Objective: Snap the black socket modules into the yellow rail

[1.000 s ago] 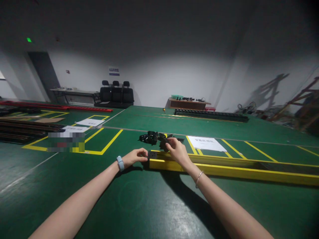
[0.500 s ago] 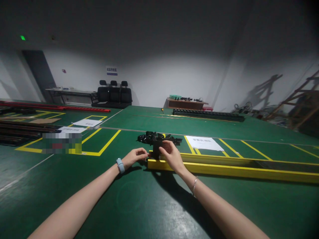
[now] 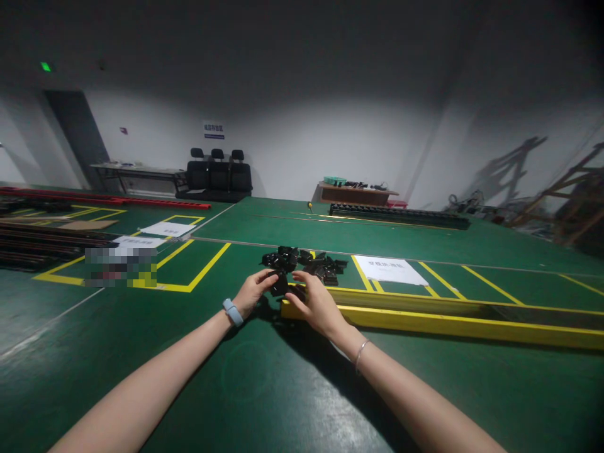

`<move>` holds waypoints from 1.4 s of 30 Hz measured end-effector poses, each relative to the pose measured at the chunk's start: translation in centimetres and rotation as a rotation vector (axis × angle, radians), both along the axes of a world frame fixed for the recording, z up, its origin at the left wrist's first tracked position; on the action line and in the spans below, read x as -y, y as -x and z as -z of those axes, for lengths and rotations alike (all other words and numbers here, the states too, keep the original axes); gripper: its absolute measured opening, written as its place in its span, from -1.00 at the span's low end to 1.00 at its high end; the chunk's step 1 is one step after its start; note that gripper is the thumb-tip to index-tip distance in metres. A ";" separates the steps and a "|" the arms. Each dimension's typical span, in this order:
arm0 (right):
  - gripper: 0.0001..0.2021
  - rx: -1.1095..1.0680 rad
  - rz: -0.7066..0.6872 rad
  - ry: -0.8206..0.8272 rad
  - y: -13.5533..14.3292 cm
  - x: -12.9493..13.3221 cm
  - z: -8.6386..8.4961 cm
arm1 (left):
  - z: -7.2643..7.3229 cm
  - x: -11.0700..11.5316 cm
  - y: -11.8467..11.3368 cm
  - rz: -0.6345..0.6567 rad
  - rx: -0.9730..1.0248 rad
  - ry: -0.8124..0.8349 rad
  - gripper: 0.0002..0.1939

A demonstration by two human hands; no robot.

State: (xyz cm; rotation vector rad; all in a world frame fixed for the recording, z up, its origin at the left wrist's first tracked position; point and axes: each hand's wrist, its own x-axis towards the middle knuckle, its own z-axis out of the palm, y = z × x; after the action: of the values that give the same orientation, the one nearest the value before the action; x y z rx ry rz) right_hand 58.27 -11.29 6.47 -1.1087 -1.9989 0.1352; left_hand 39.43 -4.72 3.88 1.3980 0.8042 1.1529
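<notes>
My left hand (image 3: 253,294) grips a small black plastic part (image 3: 279,285) by its left side, just beyond the left end of a yellow channel rail (image 3: 406,319). My right hand (image 3: 317,304) is over that rail end, thumb and fingers parted, to the right of the black part; no contact with the part is plain. Behind both hands lies a heap of similar black parts (image 3: 325,265) on the green table (image 3: 264,390). The part's lower edge is dark and hard to make out.
White printed sheets (image 3: 391,272) and yellow tape outlines (image 3: 207,270) mark the surface. At the left are dark rails (image 3: 42,251) and a long red rail (image 3: 104,200). A black slatted rail (image 3: 401,217) and a yellow-handled tool (image 3: 310,206) lie farther back.
The black part stood at the rail end by my right hand; now it is left of there in my left hand. My right hand has opened and lowered slightly.
</notes>
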 end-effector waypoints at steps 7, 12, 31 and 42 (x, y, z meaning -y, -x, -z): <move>-0.55 0.492 0.023 -0.147 -1.3 -0.3 0.5 | 0.7 -1.1 1.2 -0.018 0.045 0.058 -0.67; -0.58 0.527 0.031 -0.119 -1.5 -0.4 0.7 | 0.4 -0.6 1.4 0.018 -0.160 -0.025 -0.68; -0.63 0.539 0.055 -0.069 -1.3 -0.4 0.8 | 0.6 -0.6 1.1 0.010 -0.402 -0.076 -0.60; -0.64 0.523 0.055 -0.055 -1.3 -0.5 1.0 | 1.0 -0.5 0.6 -0.089 -0.396 -0.082 -0.59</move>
State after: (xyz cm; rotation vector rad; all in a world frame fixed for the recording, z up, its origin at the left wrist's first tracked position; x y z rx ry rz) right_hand 59.59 -10.79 5.52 -1.2526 -2.4058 -0.2646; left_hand 38.85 -4.25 2.87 1.7018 1.1164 0.9966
